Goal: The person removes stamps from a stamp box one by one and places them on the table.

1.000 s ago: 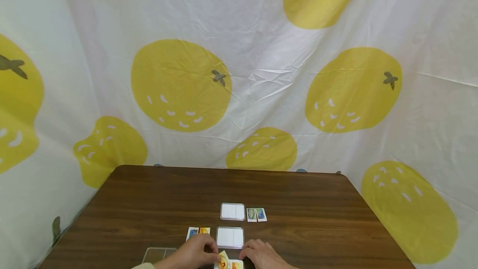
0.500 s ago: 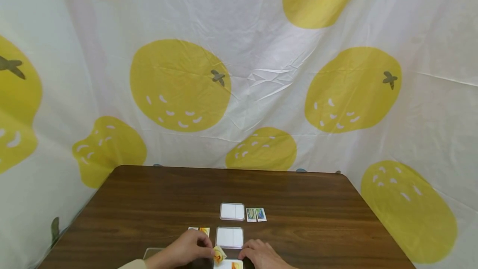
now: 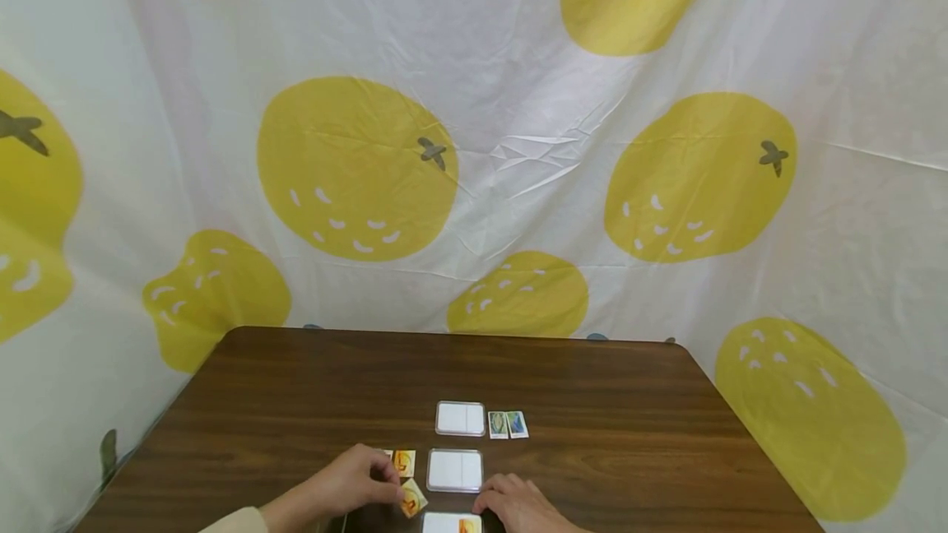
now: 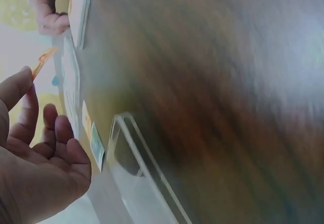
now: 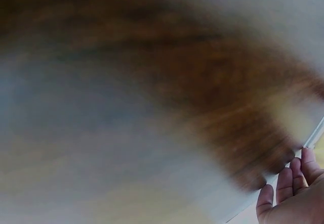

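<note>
My left hand (image 3: 344, 482) pinches a small yellow-orange picture card (image 3: 413, 498) between thumb and index finger, its other fingers loosely bent in the left wrist view. The card is tilted above the table, left of the near white-lined case (image 3: 441, 524). That case, cut off by the lower edge of the head view, carries another orange card (image 3: 470, 526) on its right half. My right hand (image 3: 522, 505) rests beside the case's right side with relaxed fingers. In the right wrist view its fingertips (image 5: 307, 155) are at a case edge; whether they press on it I cannot tell.
A middle case (image 3: 455, 470) and a far case (image 3: 461, 418) show white insides. An orange card (image 3: 404, 463) lies left of the middle case, its neighbour partly hidden by my hand. Two green-blue cards (image 3: 508, 425) lie right of the far case. A transparent lid (image 4: 144, 168) is near my left hand.
My left hand has lifted the orange card off the near case's left half and carried it leftward. The right hand has stayed in place.
</note>
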A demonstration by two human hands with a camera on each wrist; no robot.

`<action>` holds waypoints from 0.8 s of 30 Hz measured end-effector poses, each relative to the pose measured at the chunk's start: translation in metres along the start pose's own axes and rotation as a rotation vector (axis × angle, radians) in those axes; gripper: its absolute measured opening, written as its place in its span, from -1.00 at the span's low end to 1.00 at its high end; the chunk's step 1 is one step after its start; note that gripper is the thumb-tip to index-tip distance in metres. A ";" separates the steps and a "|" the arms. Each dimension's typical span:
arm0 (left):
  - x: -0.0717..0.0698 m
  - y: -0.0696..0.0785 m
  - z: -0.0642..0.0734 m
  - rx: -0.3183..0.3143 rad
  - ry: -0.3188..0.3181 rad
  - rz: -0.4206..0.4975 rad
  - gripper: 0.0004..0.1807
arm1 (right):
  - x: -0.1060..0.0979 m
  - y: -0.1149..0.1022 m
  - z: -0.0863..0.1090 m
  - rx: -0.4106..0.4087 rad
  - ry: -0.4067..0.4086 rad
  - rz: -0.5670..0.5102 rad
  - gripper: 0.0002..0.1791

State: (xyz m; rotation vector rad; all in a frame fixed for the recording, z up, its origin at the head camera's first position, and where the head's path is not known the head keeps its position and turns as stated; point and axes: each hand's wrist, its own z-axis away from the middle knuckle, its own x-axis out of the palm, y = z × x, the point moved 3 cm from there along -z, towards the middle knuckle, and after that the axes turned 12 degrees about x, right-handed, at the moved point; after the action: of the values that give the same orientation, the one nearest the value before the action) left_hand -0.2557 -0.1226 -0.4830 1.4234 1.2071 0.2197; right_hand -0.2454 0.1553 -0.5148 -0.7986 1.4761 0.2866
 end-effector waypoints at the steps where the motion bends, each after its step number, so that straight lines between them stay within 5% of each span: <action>1: -0.002 0.000 0.001 0.003 -0.009 -0.006 -0.85 | 0.000 0.000 0.000 -0.001 0.005 0.006 -0.64; 16: -0.016 -0.003 0.007 -0.060 -0.221 0.061 -0.83 | 0.000 0.000 0.001 0.010 -0.004 0.005 -0.65; 24: -0.020 -0.004 0.007 -0.050 -0.273 -0.020 -0.82 | -0.001 0.000 0.002 0.009 0.001 0.004 -0.65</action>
State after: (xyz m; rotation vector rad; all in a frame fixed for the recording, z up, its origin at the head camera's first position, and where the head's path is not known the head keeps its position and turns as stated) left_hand -0.2621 -0.1428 -0.4784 1.3489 0.9847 0.0392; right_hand -0.2438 0.1564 -0.5143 -0.7888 1.4789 0.2830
